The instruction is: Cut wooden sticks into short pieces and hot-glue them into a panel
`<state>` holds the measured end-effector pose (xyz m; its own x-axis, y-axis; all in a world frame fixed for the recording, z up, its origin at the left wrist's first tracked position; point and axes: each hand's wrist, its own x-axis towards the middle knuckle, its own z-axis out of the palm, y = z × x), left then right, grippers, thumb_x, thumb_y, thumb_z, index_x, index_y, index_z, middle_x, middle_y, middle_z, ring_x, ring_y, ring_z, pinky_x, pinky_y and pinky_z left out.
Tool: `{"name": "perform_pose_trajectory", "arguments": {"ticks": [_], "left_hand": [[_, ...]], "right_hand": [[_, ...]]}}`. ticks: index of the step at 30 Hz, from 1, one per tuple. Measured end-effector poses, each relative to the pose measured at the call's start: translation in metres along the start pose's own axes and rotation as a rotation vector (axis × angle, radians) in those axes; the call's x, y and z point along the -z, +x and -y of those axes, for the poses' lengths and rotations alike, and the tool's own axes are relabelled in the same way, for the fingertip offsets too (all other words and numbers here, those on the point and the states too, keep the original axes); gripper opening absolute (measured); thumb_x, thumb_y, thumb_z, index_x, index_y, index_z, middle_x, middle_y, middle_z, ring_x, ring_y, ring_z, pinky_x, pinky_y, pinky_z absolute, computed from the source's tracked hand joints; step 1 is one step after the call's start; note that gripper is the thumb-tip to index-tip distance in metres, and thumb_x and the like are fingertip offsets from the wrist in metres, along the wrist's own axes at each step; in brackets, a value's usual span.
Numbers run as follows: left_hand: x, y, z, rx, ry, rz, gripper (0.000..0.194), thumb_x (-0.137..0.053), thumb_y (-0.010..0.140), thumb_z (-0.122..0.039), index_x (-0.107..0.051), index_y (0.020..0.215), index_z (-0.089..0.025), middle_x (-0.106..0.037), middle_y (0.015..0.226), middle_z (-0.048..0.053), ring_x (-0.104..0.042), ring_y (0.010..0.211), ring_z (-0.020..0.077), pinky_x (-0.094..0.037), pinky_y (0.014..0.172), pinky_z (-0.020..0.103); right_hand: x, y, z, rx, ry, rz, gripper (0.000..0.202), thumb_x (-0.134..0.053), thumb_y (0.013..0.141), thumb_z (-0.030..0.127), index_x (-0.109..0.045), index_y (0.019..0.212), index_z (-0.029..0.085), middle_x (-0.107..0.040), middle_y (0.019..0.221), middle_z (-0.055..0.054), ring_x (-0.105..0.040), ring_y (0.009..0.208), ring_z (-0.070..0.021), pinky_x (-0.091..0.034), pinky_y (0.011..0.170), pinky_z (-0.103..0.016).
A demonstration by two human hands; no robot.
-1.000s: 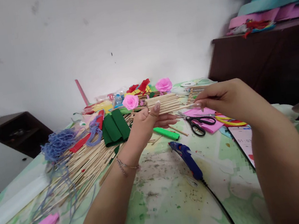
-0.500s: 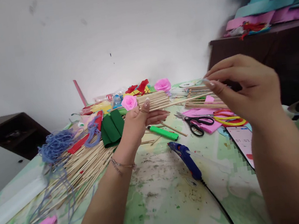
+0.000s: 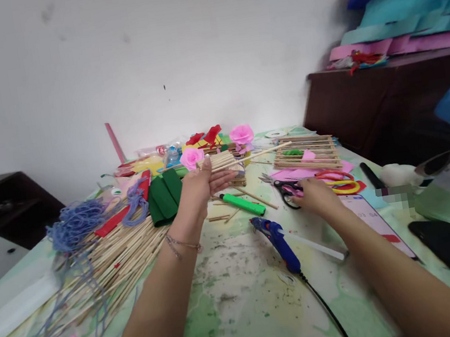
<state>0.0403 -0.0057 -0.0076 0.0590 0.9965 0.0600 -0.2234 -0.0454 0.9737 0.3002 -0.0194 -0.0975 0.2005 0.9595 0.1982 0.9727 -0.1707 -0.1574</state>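
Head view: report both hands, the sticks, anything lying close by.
Left hand holding stick bundle. Right hand at black scissors. Blue glue gun lying close by.

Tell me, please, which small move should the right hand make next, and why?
Perhaps the right hand should grip and lift the black-handled metal scissors: it is at their handles, and the left hand holds pale wooden sticks, one long stick jutting well past the others.
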Motion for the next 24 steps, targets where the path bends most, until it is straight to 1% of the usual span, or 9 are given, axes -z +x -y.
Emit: {"name": "perform_pose_trajectory", "arguments": {"ticks": [4,6,9,12,15,17,19,22,24], "left_hand": [[-0.003,-0.002,0.001,0.014,-0.006,-0.005,0.038,-0.047,0.094,-0.038,-0.064,0.081,-0.007,-0.074,0.084,0.018,-0.073,0.07,0.0197,-0.056,0.059,0.021],[-0.003,-0.002,0.001,0.027,-0.03,-0.001,0.037,-0.046,0.094,-0.037,-0.063,0.082,-0.007,-0.074,0.082,0.017,-0.072,0.069,0.0194,-0.056,0.059,0.021],[-0.002,0.0,0.001,0.06,-0.085,0.002,0.034,-0.046,0.095,-0.035,-0.063,0.087,-0.006,-0.074,0.081,0.017,-0.072,0.068,0.0188,-0.056,0.06,0.021],[0.001,0.003,0.002,0.095,-0.157,-0.008,0.033,-0.047,0.095,-0.034,-0.063,0.093,-0.005,-0.074,0.081,0.018,-0.072,0.069,0.0182,-0.056,0.063,0.022],[0.005,0.006,0.004,0.116,-0.248,0.007,0.034,-0.045,0.095,-0.032,-0.062,0.102,-0.004,-0.074,0.083,0.017,-0.072,0.073,0.0177,-0.056,0.065,0.021],[0.004,0.006,0.005,0.126,-0.297,0.031,0.034,-0.042,0.097,-0.03,-0.062,0.105,-0.003,-0.074,0.084,0.017,-0.072,0.075,0.0167,-0.056,0.065,0.02],[0.001,0.003,0.006,0.149,-0.321,0.046,0.035,-0.04,0.098,-0.029,-0.062,0.105,-0.003,-0.074,0.083,0.016,-0.072,0.072,0.0155,-0.055,0.064,0.02],[-0.009,-0.003,0.008,0.196,-0.314,0.039,0.034,-0.04,0.098,-0.029,-0.062,0.101,-0.003,-0.074,0.079,0.015,-0.071,0.067,0.0148,-0.055,0.061,0.019],[-0.017,-0.008,0.012,0.225,-0.289,0.047,0.034,-0.041,0.097,-0.03,-0.063,0.097,-0.004,-0.074,0.08,0.016,-0.071,0.067,0.0151,-0.055,0.06,0.02]], "right_hand": [[-0.021,0.004,-0.002,-0.028,0.003,-0.005,0.044,-0.065,0.072,0.033,-0.065,0.105,0.004,-0.061,0.114,-0.028,-0.052,0.11,-0.0395,-0.037,0.09,-0.043],[-0.019,0.006,-0.004,-0.035,0.057,-0.001,0.036,-0.067,0.067,0.032,-0.068,0.092,0.006,-0.064,0.106,-0.026,-0.054,0.106,-0.0399,-0.038,0.087,-0.042],[-0.01,0.009,-0.01,-0.055,0.207,0.009,0.025,-0.07,0.06,0.037,-0.068,0.068,0.013,-0.068,0.082,-0.018,-0.06,0.091,-0.0377,-0.04,0.078,-0.04],[0.004,0.005,-0.02,-0.121,0.433,-0.002,0.025,-0.069,0.058,0.042,-0.066,0.063,0.017,-0.065,0.064,-0.011,-0.062,0.076,-0.0329,-0.04,0.066,-0.038],[0.019,-0.002,-0.024,-0.166,0.736,-0.037,0.034,-0.061,0.065,0.049,-0.067,0.077,0.018,-0.068,0.073,-0.011,-0.063,0.074,-0.0286,-0.043,0.061,-0.036],[0.029,-0.009,-0.019,-0.126,0.951,-0.053,0.042,-0.051,0.071,0.058,-0.065,0.087,0.021,-0.069,0.084,-0.009,-0.065,0.077,-0.0251,-0.047,0.062,-0.035],[0.036,-0.015,-0.006,-0.046,1.271,-0.031,0.041,-0.054,0.069,0.058,-0.063,0.09,0.024,-0.067,0.086,-0.005,-0.063,0.078,-0.0206,-0.049,0.064,-0.033],[0.036,-0.024,0.02,0.025,1.86,0.01,0.037,-0.08,0.052,0.031,-0.064,0.085,0.024,-0.057,0.071,0.003,-0.056,0.067,-0.0125,-0.046,0.059,-0.025],[0.031,-0.029,0.035,0.003,2.004,-0.025,0.035,-0.084,0.05,0.021,-0.063,0.078,0.024,-0.053,0.066,0.006,-0.053,0.064,-0.0099,-0.043,0.057,-0.023]]}}
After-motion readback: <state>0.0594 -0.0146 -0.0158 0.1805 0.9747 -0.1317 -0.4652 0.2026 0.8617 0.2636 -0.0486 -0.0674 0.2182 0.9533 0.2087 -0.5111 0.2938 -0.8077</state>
